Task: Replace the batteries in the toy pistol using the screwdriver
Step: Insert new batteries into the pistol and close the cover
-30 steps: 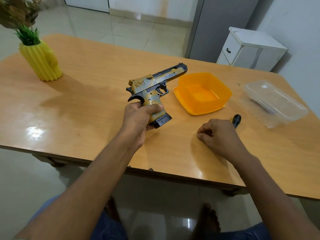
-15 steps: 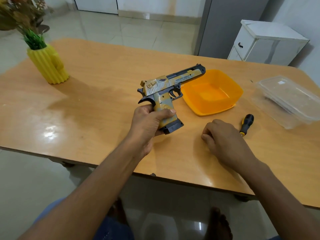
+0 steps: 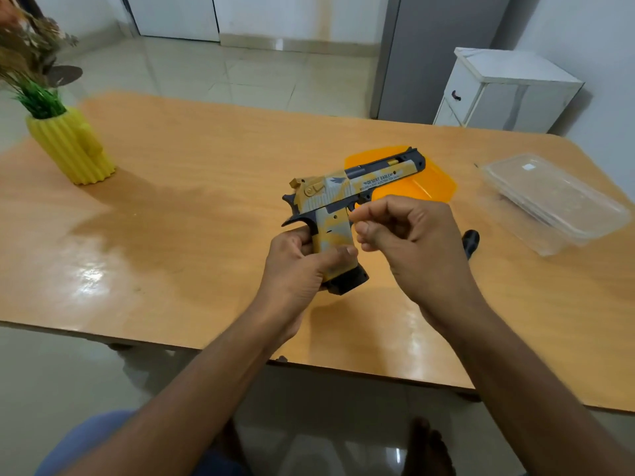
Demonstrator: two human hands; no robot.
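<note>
left hand point(image 3: 295, 266) grips toy pistol point(image 3: 347, 201) grip, frame centre, above desk point(image 3: 192, 201) | right hand point(image 3: 409, 242) curled beside trigger, fingertips pinched, contents unclear | screwdriver point(image 3: 470, 242) handle right, on desk | orange bowl point(image 3: 429, 187) behind pistol

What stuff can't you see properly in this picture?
- Screwdriver: head view, mostly hidden behind the right hand.
- Toy pistol: the left hand covers the back of its grip; any battery cover is unseen.
- Orange bowl: partly hidden by the pistol.
- Clear container: contents too blurry.
</note>
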